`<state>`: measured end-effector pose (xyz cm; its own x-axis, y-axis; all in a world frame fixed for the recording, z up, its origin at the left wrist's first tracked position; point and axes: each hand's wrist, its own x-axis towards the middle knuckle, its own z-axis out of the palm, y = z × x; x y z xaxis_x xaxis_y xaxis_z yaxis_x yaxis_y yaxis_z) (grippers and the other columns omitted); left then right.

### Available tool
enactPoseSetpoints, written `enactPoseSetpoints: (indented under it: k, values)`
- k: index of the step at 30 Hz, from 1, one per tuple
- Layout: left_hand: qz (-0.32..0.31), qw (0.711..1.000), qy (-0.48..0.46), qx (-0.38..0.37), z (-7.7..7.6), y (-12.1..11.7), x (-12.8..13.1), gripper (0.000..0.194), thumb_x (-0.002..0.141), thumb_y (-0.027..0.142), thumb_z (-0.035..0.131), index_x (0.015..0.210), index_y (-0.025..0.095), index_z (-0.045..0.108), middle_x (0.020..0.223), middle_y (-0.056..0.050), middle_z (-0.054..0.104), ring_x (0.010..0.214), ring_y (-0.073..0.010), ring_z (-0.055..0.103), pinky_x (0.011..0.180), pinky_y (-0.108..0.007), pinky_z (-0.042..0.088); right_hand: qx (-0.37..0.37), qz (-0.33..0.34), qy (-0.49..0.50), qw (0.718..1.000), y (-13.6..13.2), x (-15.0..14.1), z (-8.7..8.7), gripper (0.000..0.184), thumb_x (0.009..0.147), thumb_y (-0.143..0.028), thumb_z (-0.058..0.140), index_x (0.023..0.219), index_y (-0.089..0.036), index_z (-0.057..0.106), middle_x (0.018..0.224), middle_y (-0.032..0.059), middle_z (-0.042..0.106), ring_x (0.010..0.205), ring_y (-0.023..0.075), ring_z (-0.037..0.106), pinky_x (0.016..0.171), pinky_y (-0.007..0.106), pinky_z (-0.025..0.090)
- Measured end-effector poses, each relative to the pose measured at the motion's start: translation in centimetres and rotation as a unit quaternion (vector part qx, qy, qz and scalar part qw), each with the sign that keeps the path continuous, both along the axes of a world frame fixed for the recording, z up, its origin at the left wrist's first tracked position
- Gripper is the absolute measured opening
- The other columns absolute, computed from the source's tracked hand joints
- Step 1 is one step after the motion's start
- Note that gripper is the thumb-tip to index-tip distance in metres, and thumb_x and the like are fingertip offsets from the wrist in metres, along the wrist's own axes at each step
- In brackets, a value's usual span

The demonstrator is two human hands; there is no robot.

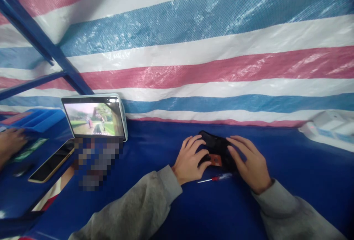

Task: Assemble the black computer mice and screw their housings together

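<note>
Between my two hands lies a dark, curved black casing (214, 142) on the blue table. A small orange-brown circuit board (216, 160) shows at its near side. My left hand (192, 158) curls around the left end of the casing, its thumb and index finger close to the board. From the other side, my right hand (251, 164) grips the casing's right part with bent fingers. My palms hide some of the casing. Just below it, a screwdriver (214, 178) with a red and clear handle rests on the table, touched by neither hand.
At left a tablet (95, 118) stands propped up, playing a video. A phone (52, 160) lies beside it, near another person's hand (12, 144) and a blue tray (41, 120). A white object (332, 129) sits far right. Striped sheeting (193, 74) hangs behind the table (210, 210).
</note>
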<state>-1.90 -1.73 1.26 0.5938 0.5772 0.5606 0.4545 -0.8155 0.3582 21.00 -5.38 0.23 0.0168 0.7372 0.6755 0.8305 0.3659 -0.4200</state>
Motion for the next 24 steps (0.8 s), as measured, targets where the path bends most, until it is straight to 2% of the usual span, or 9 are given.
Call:
enactPoseSetpoints:
  k: [2, 5, 10, 13, 17, 21, 24]
  values:
    - [0.001, 0.999, -0.026, 0.026, 0.2, -0.1, 0.0, 0.021, 0.095, 0.032, 0.06, 0.107, 0.018, 0.068, 0.118, -0.012, 0.064, 0.13, -0.0309, 0.051, 0.109, -0.053, 0.039, 0.027, 0.058, 0.002, 0.998, -0.5, -0.5, 0.8, 0.028, 0.093, -0.028, 0.058, 0.12, -0.025, 0.065, 0.116, 0.009, 0.067, 0.106, 0.0229, 0.066, 0.096, 0.039, 0.053]
    - [0.0, 0.997, -0.048, 0.06, 0.5, -0.1, 0.2, 0.026, 0.099, 0.034, 0.056, 0.115, 0.016, 0.065, 0.117, -0.013, 0.067, 0.125, -0.0277, 0.056, 0.105, -0.047, 0.044, 0.035, 0.11, -0.024, 0.993, -0.9, -1.1, 1.4, 0.042, 0.088, -0.032, 0.067, 0.13, -0.025, 0.06, 0.116, 0.0095, 0.067, 0.105, 0.0234, 0.066, 0.091, 0.038, 0.055]
    - [0.003, 0.995, -0.065, 0.076, 0.7, 0.0, 0.8, 0.027, 0.102, 0.034, 0.053, 0.119, 0.016, 0.063, 0.106, -0.008, 0.074, 0.111, -0.0214, 0.066, 0.104, -0.042, 0.043, 0.057, 0.111, -0.046, 0.991, -0.9, -1.3, 1.0, 0.051, 0.086, -0.027, 0.07, 0.135, -0.024, 0.057, 0.112, 0.0095, 0.069, 0.098, 0.0222, 0.068, 0.088, 0.036, 0.055]
    - [0.007, 0.994, -0.087, 0.069, 1.0, 0.0, 1.0, 0.027, 0.102, 0.034, 0.055, 0.121, 0.017, 0.063, 0.108, -0.008, 0.074, 0.109, -0.0208, 0.067, 0.102, -0.04, 0.043, 0.067, 0.098, -0.039, 0.992, -0.9, -1.3, 1.2, 0.053, 0.085, -0.026, 0.071, 0.136, -0.023, 0.056, 0.112, 0.0095, 0.07, 0.096, 0.0219, 0.068, 0.087, 0.036, 0.055]
    - [0.008, 0.991, -0.128, 0.031, 1.1, 0.1, 1.0, 0.03, 0.1, 0.036, 0.058, 0.123, 0.018, 0.064, 0.109, -0.008, 0.074, 0.106, -0.022, 0.067, 0.097, -0.04, 0.046, 0.087, 0.076, -0.038, 0.993, -1.0, -1.3, 1.5, 0.049, 0.085, -0.023, 0.071, 0.133, -0.023, 0.058, 0.108, 0.0083, 0.071, 0.093, 0.0205, 0.069, 0.087, 0.034, 0.054]
    - [-0.029, 0.98, -0.19, -0.044, 0.8, 0.5, 1.0, 0.041, 0.096, 0.037, 0.063, 0.135, 0.023, 0.058, 0.119, -0.009, 0.071, 0.109, -0.0223, 0.066, 0.096, -0.039, 0.049, 0.077, 0.056, -0.034, 0.995, -1.1, -1.1, 1.4, 0.045, 0.086, -0.025, 0.07, 0.13, -0.023, 0.06, 0.104, 0.0065, 0.072, 0.089, 0.0195, 0.069, 0.085, 0.032, 0.054]
    - [-0.042, 0.966, -0.231, -0.107, 0.4, 0.7, 1.2, 0.041, 0.095, 0.034, 0.066, 0.135, 0.024, 0.06, 0.122, -0.008, 0.07, 0.109, -0.0219, 0.067, 0.096, -0.039, 0.051, 0.071, 0.039, -0.029, 0.996, -1.0, -1.1, 1.2, 0.043, 0.087, -0.028, 0.07, 0.128, -0.023, 0.061, 0.098, 0.005, 0.073, 0.084, 0.0186, 0.069, 0.082, 0.031, 0.055]
